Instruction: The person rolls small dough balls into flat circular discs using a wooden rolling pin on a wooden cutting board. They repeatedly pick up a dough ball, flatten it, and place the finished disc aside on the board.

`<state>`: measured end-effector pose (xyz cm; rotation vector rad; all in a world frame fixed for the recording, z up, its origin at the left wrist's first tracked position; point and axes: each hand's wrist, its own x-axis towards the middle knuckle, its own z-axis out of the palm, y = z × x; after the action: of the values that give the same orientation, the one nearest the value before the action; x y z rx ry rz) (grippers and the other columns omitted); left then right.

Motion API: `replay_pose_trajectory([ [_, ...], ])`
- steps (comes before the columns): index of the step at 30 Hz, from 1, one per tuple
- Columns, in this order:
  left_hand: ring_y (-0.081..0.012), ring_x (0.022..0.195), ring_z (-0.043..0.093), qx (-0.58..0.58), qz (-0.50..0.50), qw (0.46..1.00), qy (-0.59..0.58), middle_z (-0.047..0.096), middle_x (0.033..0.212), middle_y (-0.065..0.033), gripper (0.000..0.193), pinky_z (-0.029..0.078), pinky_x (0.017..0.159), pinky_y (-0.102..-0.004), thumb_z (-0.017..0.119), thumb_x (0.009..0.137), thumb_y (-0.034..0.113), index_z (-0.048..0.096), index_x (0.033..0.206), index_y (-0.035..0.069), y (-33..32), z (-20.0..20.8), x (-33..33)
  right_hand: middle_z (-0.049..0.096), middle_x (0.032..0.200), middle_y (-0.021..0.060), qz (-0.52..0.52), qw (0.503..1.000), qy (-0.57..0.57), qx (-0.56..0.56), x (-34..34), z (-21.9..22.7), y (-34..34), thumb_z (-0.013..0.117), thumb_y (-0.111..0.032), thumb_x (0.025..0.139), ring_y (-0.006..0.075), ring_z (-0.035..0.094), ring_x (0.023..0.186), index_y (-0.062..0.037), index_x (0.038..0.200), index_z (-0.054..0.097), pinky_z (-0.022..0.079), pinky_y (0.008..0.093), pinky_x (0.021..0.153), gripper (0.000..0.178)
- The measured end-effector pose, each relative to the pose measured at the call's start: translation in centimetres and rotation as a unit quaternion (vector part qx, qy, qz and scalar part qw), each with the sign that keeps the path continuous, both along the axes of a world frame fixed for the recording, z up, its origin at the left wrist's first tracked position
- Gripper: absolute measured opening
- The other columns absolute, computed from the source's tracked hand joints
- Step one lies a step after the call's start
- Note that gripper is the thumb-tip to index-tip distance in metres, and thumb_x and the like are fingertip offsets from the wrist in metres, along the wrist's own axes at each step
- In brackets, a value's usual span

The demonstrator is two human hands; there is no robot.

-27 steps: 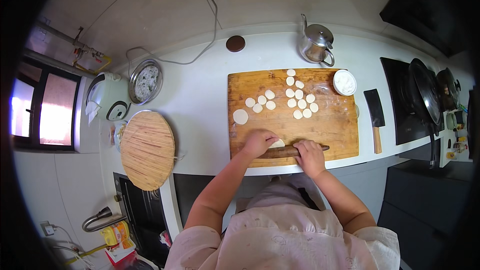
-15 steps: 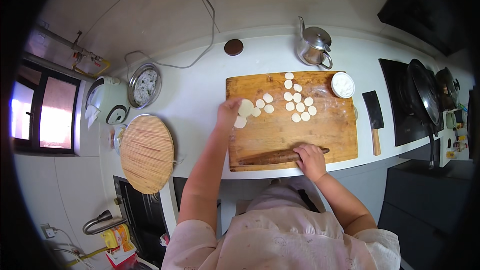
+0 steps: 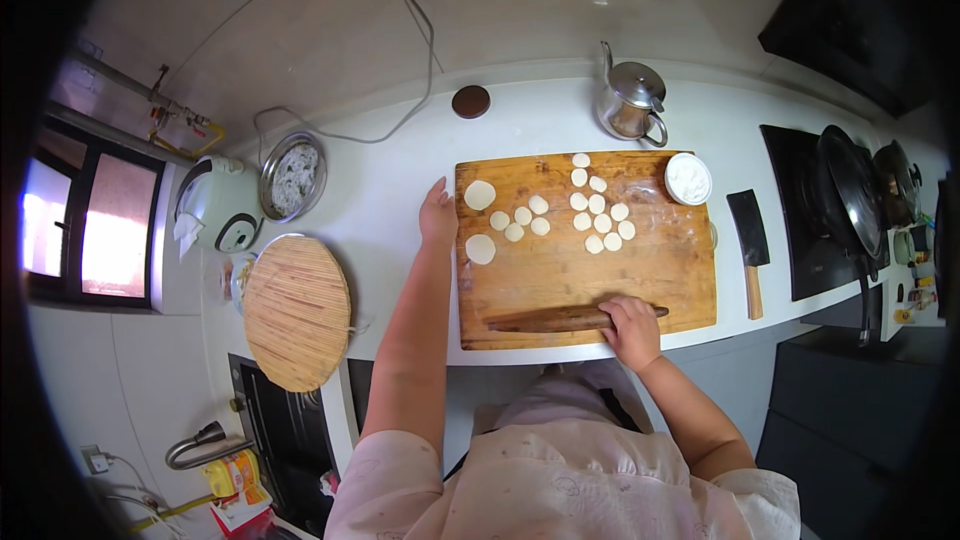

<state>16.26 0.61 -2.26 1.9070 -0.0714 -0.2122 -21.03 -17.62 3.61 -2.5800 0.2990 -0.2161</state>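
Observation:
My right hand (image 3: 633, 332) grips the right part of a dark wooden rolling pin (image 3: 545, 320), which lies along the near edge of a wooden cutting board (image 3: 590, 280). Just off the board's left edge is my left hand (image 3: 438, 213), fingers stretched out and holding nothing. Beside it on the board lie two wide rolled dough wrappers, an upper wrapper (image 3: 480, 195) and a lower wrapper (image 3: 481, 249). Several small flattened dough discs (image 3: 514, 232) sit to their right, and more dough discs (image 3: 597, 204) spread over the board's middle. A white bowl (image 3: 709, 183) of white powder stands at its far right corner.
A cleaver (image 3: 749, 240) lies right of the board, before a black cooktop (image 3: 790, 200) with a pan. Behind stand a metal kettle (image 3: 630, 105) and a brown round lid (image 3: 470, 101). Leftward are a steel bowl (image 3: 321, 180) of filling, a rice cooker (image 3: 215, 200) and a round slatted tray (image 3: 297, 310).
My left hand has let go of a wide dough wrapper, which now lies flat at the board's far left, and has drawn left off the board. The right hand remains on the rolling pin.

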Motion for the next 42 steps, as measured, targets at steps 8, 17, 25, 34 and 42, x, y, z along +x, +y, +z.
replay_pose_trajectory([
  [8,-0.0291,0.123,0.057,0.347,-0.28,0.838,-0.314,0.063,0.131,-0.009,0.035,0.043,0.107,-0.0467,0.059,0.093,0.01,0.064,0.127,0.006,-0.8,2.3,-7.1,0.063,0.114,0.0077,0.002,1.0,-0.002,0.005,-0.3,-0.5,0.0,0.078,-0.008,0.069,0.0305,0.058,0.111,-0.0116,0.116,0.065,0.045,0.044,0.096,0.049],
  [17,-0.0301,0.112,0.06,0.335,-0.227,0.889,-0.216,0.067,0.118,-0.0101,0.035,0.049,0.095,-0.0418,0.076,0.079,0.011,0.069,0.113,0.006,-1.8,1.6,-6.6,0.063,0.114,0.0068,0.007,1.0,0.001,0.011,-0.6,-0.6,0.0,0.079,-0.008,0.07,0.0297,0.058,0.111,-0.0117,0.117,0.065,0.045,0.0437,0.096,0.049],
  [25,-0.0218,0.091,0.069,0.151,-0.276,0.948,0.044,0.074,0.101,-0.009,0.025,0.055,0.083,-0.0333,0.077,0.084,0.009,0.072,0.108,0.006,-2.7,4.3,-9.6,0.063,0.114,0.0067,0.015,1.0,0.003,0.016,-1.1,-0.5,-0.3,0.079,-0.01,0.071,0.0295,0.058,0.111,-0.0121,0.116,0.065,0.046,0.0434,0.095,0.047],
  [34,-0.0206,0.099,0.069,0.143,-0.428,0.89,0.055,0.073,0.108,-0.0089,0.021,0.055,0.086,-0.0328,0.072,0.09,0.011,0.071,0.11,0.003,-4.4,1.4,-16.7,0.062,0.112,0.0064,0.013,1.0,0.019,0.011,-0.6,0.0,-0.9,0.079,-0.011,0.072,0.0295,0.057,0.109,-0.0118,0.117,0.064,0.047,0.0422,0.093,0.047],
  [42,-0.0332,0.14,0.042,0.287,-0.408,0.83,-0.25,0.046,0.15,-0.0144,0.053,0.033,0.115,-0.0498,0.068,0.091,0.025,0.054,0.14,0.01,2.3,4.8,-19.3,0.062,0.118,0.0079,-0.003,1.0,0.01,0.013,1.2,-0.4,-2.0,0.08,-0.015,0.074,0.0307,0.057,0.115,-0.0094,0.119,0.064,0.047,0.0431,0.097,0.048],
])
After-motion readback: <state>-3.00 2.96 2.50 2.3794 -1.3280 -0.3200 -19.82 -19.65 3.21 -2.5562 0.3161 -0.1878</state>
